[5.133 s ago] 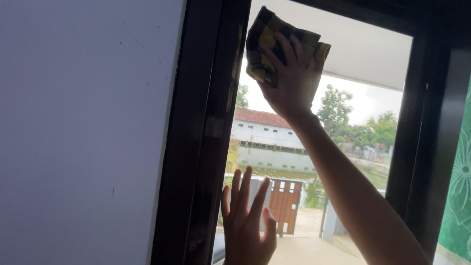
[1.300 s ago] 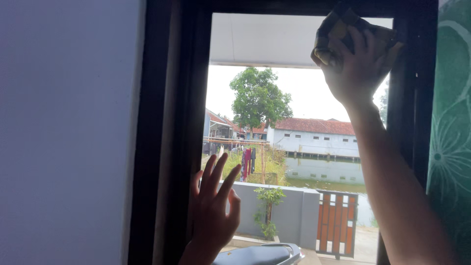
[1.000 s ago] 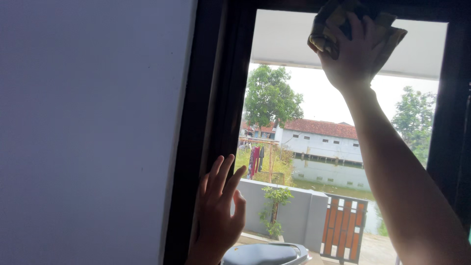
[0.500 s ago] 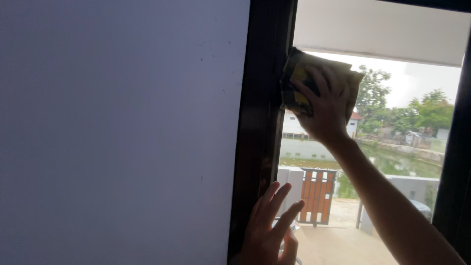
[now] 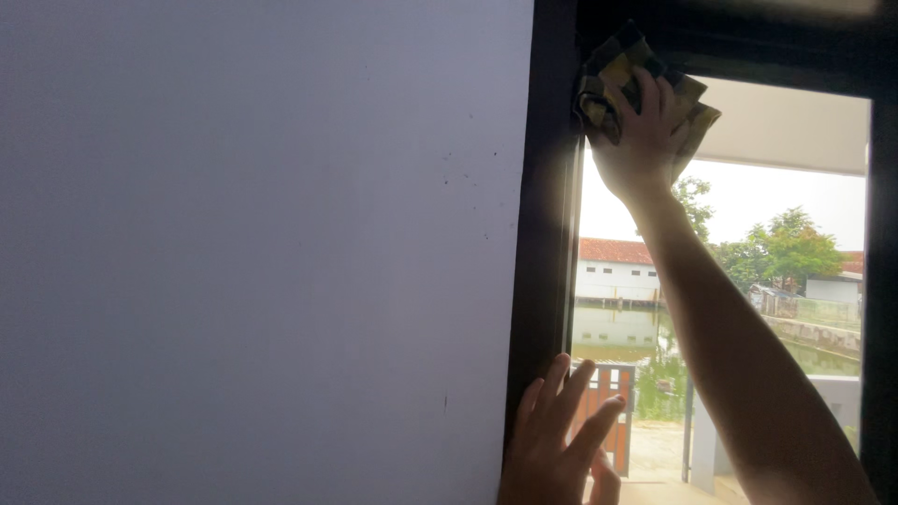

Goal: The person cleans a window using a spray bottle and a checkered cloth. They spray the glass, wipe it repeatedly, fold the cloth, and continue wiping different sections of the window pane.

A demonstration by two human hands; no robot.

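Observation:
My right hand (image 5: 641, 140) is raised high and presses a crumpled yellow and dark checked cloth (image 5: 613, 79) into the top left corner of a window pane (image 5: 776, 271), against the dark frame (image 5: 547, 215). The fingers are spread over the cloth and hold it flat to the glass. Low down, my left hand (image 5: 558, 440) rests open with its fingers apart on the pane, right beside the left upright of the frame. It holds nothing.
A plain pale wall (image 5: 253, 252) fills the left of the view. The frame's dark right upright (image 5: 879, 281) runs down the right edge. Through the glass are trees, a white building with a red roof, water and a brown gate.
My right hand has carried the cloth up from mid-height on the left edge of the pane into the top left corner. The left hand stays on the lower glass.

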